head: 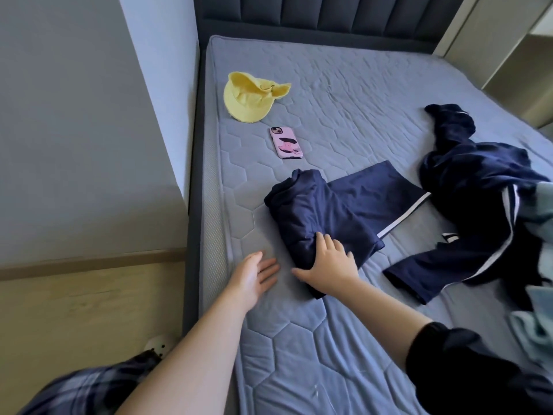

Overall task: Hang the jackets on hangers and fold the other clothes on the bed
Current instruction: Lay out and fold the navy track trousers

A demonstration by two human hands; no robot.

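A folded navy garment (pixel 317 211) with a white stripe along one edge lies on the blue quilted mattress (pixel 344 91). My right hand (pixel 329 265) lies flat on the garment's near corner, fingers straight, thumb out to the left on the mattress. My left hand (pixel 254 277) rests open, palm up, on the mattress just left of the garment, not touching it. To the right sprawls an unfolded navy jacket (pixel 484 205) with white stripes, one sleeve reaching toward the folded piece.
A yellow hat (pixel 248 97) and a pink-cased phone (pixel 285 142) lie near the mattress's left edge, farther back. Pale blue clothes (pixel 538 324) sit at the right edge. The grey wall and wooden floor (pixel 89 310) border the bed's left side; a dark padded headboard (pixel 329 13) stands behind.
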